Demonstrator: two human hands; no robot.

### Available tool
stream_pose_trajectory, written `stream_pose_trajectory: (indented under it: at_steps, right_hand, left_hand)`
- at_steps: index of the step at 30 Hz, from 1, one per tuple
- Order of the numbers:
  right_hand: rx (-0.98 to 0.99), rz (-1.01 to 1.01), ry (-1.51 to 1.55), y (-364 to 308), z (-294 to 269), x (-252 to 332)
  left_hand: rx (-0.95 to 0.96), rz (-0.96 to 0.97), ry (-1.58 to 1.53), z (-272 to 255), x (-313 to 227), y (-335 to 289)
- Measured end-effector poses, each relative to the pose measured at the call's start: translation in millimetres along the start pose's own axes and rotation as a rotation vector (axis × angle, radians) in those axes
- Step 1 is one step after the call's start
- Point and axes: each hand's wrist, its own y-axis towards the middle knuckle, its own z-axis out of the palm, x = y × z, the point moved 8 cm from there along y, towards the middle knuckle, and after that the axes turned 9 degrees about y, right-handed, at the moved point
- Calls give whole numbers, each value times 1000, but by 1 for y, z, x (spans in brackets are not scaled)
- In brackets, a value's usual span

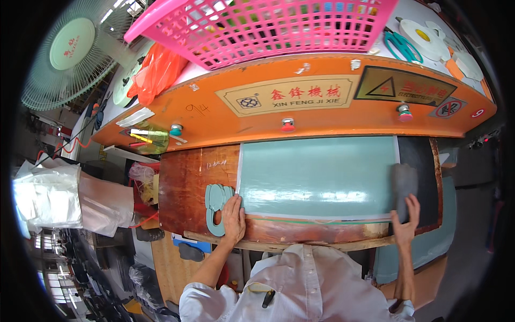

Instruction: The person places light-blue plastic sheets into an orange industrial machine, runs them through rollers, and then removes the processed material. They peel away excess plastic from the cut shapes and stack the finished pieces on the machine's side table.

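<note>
A pale teal sheet (317, 177) with a white border lies on the brown worktop (185, 177). My left hand (234, 220) rests flat at the sheet's left edge, fingers stretched and holding nothing. Just left of it is a small group of teal cut pieces (215, 198), one of them a curved loop. At the sheet's right end my right hand (406, 222) grips a dark grey oblong block (405, 182) between thumb and fingers. The block is smeared by motion, so its exact kind is unclear. Beneath it lies a black surface (421, 166).
An orange machine beam (198, 115) with red and green knobs spans behind the worktop. Above it stand a pink basket (257, 37), a red plastic bag (155, 75) and teal-handled scissors (402, 47). A fan (70, 48) is at the far left, above plastic-wrapped stacks (51, 193).
</note>
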Motion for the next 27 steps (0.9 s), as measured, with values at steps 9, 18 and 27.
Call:
stream_pose_trajectory:
  at_steps: [9, 18, 27]
  right_hand:
    - [270, -188, 292, -34, 316, 204]
    - [164, -177, 65, -57, 469, 266]
    - [286, -145, -99, -39, 508, 268]
  left_hand:
    - [55, 41, -70, 6, 54, 12]
    - [121, 28, -96, 3, 90, 20]
    - [134, -53, -202, 8, 108, 40]
